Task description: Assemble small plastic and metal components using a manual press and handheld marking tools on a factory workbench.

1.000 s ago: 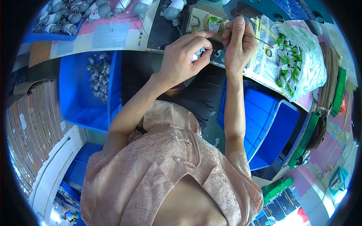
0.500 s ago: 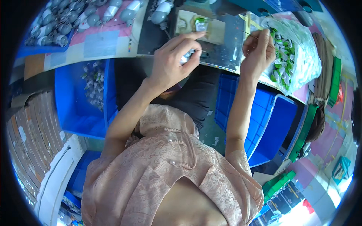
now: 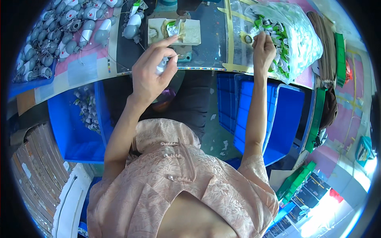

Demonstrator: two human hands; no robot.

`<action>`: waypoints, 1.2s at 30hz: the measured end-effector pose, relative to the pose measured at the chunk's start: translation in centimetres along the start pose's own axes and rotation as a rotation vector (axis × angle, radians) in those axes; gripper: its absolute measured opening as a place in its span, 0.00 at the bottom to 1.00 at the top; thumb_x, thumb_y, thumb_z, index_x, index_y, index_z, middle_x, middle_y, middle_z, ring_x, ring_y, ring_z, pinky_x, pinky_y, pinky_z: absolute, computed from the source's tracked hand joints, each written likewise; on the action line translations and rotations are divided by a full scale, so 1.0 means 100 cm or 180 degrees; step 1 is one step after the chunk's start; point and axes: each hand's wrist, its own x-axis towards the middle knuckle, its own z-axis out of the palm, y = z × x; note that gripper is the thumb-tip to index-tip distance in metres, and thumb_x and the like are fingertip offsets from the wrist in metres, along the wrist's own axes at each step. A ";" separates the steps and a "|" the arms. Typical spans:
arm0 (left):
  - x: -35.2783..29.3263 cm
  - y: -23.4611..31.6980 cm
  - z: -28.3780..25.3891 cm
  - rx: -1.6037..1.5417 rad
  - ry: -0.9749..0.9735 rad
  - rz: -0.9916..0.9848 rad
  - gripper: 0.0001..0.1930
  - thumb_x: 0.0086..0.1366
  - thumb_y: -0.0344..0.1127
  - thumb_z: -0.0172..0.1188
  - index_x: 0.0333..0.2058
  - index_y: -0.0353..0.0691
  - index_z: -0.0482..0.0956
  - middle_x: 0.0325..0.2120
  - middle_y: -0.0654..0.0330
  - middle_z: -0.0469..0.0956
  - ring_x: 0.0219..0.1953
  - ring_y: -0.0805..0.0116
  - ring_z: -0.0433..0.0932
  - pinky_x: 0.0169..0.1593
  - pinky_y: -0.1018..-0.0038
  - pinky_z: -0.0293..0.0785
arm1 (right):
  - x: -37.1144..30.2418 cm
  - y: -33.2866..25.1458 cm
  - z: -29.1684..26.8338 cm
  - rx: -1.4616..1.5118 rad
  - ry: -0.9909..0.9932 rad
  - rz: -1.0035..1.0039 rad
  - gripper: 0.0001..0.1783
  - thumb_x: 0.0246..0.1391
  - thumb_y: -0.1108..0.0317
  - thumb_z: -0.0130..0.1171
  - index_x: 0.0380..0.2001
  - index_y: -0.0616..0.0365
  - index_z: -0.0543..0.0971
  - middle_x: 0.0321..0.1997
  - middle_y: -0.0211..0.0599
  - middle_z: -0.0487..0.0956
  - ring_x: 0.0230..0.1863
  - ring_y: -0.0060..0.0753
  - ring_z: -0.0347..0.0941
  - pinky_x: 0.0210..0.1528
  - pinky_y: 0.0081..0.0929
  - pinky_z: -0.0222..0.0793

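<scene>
My left hand is closed around a small white-and-grey bulb-shaped part, mostly hidden by the fingers; a thin wire end sticks out beside the fingertips. In front of it lies a cream block bearing a green-and-white piece. Further right, my right hand pinches a thin dark stick, whose tip I cannot make out. Its fingertips are beside a small yellowish patch with a dark round spot on the bench. Another grey-and-white bulb-shaped part with a wire lies left of the block.
A blue tray heaped with wired bulb-shaped parts stands at the left. A clear plastic bag of green-and-white pieces lies at the right. Blue bins flank my legs under the bench edge. Cardboard sheets stack up at the left.
My head view has shifted, so the bench now shows further down and left. My right hand, with the stick, has come to the patch with the dark spot. The left hand keeps its hold.
</scene>
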 end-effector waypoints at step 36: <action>-0.004 -0.003 -0.002 0.0129 0.0215 0.0056 0.10 0.57 0.24 0.68 0.36 0.38 0.77 0.47 0.57 0.84 0.44 0.56 0.85 0.47 0.67 0.82 | -0.064 -0.151 0.096 0.1094 -0.1248 -0.0636 0.16 0.72 0.62 0.53 0.33 0.63 0.80 0.17 0.32 0.77 0.21 0.19 0.71 0.25 0.24 0.67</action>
